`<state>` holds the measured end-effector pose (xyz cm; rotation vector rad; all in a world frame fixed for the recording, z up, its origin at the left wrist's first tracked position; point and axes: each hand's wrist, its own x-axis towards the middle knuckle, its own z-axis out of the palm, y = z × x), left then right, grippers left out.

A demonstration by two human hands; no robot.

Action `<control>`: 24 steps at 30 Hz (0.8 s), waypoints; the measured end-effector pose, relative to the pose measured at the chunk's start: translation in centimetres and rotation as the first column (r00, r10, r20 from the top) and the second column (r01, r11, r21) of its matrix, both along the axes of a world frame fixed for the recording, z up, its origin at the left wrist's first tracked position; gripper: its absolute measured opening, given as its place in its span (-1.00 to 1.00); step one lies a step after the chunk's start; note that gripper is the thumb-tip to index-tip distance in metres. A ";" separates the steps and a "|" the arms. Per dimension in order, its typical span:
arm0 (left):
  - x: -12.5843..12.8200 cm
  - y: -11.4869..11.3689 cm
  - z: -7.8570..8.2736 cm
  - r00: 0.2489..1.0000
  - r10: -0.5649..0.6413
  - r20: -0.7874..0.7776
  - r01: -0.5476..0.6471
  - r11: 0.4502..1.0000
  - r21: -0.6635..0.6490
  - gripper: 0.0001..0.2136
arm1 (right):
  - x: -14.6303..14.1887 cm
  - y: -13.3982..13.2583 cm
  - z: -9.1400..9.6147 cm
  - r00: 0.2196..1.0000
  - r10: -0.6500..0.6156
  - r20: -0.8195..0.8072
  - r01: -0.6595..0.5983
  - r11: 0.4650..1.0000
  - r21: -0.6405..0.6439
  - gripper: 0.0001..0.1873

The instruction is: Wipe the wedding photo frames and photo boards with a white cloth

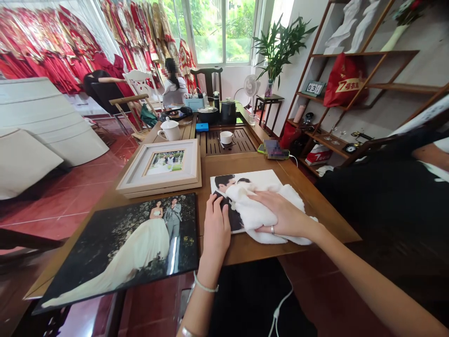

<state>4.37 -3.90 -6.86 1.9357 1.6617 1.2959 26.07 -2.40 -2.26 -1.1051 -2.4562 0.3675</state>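
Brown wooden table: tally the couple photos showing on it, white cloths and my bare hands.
White fluffy cloth: 1
Couple photos: 3 (glossy dark rectangular panel, pale wood-framed print, white-background print partly under the cloth)
Bare hands: 2 (left hand, right hand)
Total: 6

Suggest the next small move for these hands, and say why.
Probably slide the white cloth under the right hand toward the far edge of the photo panel: that strip lies uncovered, the cloth is bunched over the middle and right, and the left hand rests at its left edge.
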 end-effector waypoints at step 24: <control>-0.2 -0.3 0.6 0.993 -0.036 0.114 0.039 0.999 -0.021 -0.60 | -3.2 0.6 0.6 0.998 0.057 0.018 -0.058 0.997 0.041 -0.15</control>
